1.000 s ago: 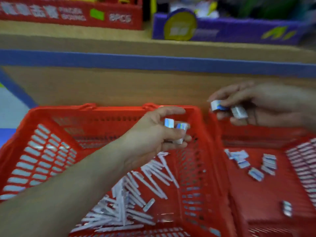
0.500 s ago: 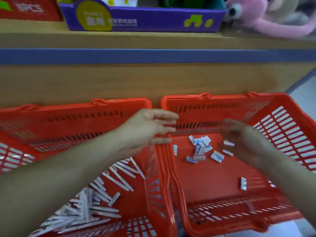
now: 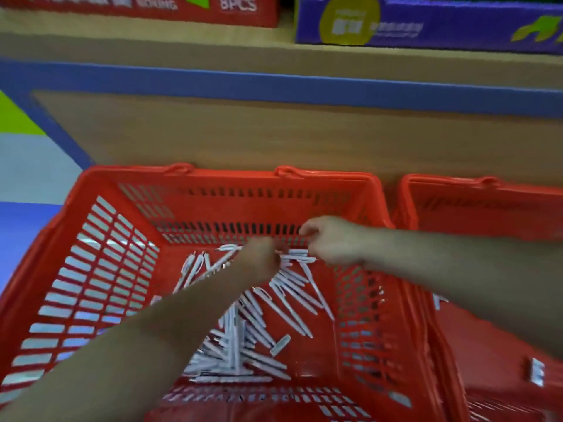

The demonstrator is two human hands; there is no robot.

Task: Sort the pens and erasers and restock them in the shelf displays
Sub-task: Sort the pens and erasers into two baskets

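Head view is showing your right hand (image 3: 332,243) curling its grip on one or two white pens (image 3: 297,257). They are lying crosswise, long axis running left to right, just above the heap. Your left hand (image 3: 262,261) is meeting them from the other side with bent fingers, but blur is keeping me from telling whether its grip is holding anything. Both forearms are reaching forward and down into the left basket (image 3: 100,190), and the right one is crossing over that basket's right wall. Beneath your hands the pile of pens (image 3: 234,339) is lying on the basket floor. Those in the middle are pointing away from you, those on the right are slanting from far left to near right, and those at the near edge are lying crosswise. Just beside it, the right basket (image 3: 426,190) is holding an eraser (image 3: 537,371).
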